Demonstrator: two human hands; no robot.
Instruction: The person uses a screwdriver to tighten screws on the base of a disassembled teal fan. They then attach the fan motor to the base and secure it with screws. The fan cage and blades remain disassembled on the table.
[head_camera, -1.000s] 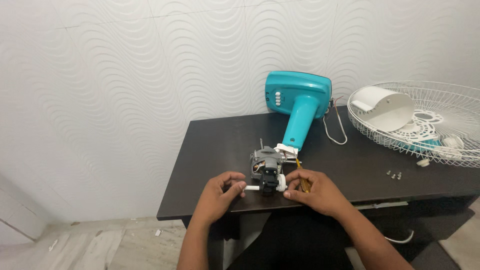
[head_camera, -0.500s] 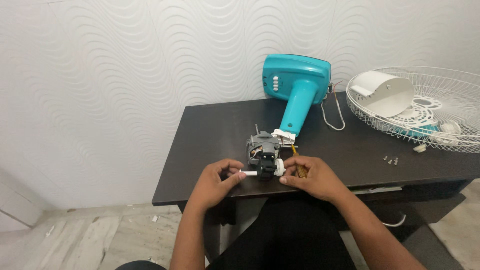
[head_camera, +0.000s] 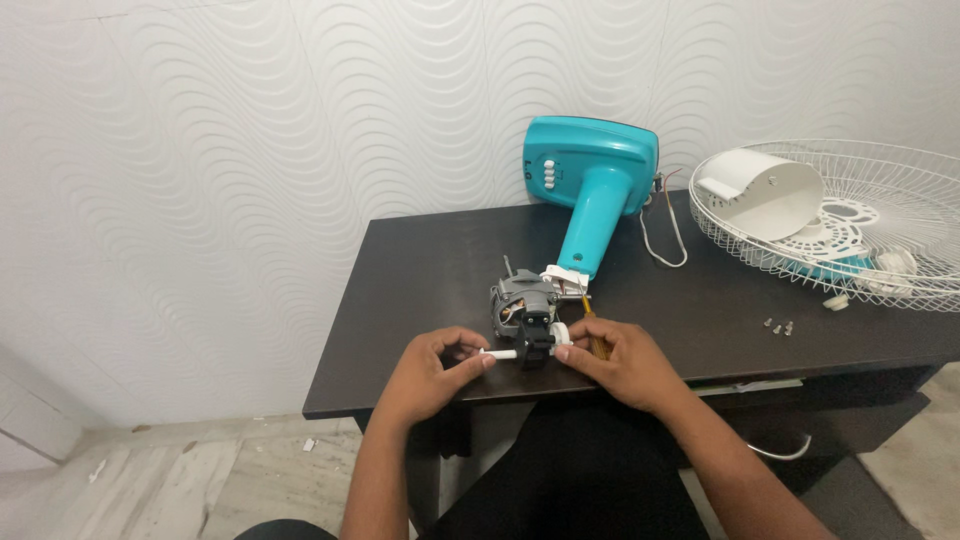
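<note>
Near the front edge of the dark matte table (head_camera: 420, 270), the left hand (head_camera: 432, 372) pinches a thin white plastic rod (head_camera: 497, 354) between thumb and fingertips, while the right hand (head_camera: 620, 360) closes on the other side of the bare grey metal fan motor (head_camera: 525, 308), an orange-handled tool partly hidden under its fingers. Behind the motor lies the glossy teal fan stand (head_camera: 590, 190), with a row of small white buttons on its boxy base. Farther right rest a white wire grille (head_camera: 900, 200), a white rounded cover (head_camera: 765, 195) and small screws (head_camera: 778, 327).
</note>
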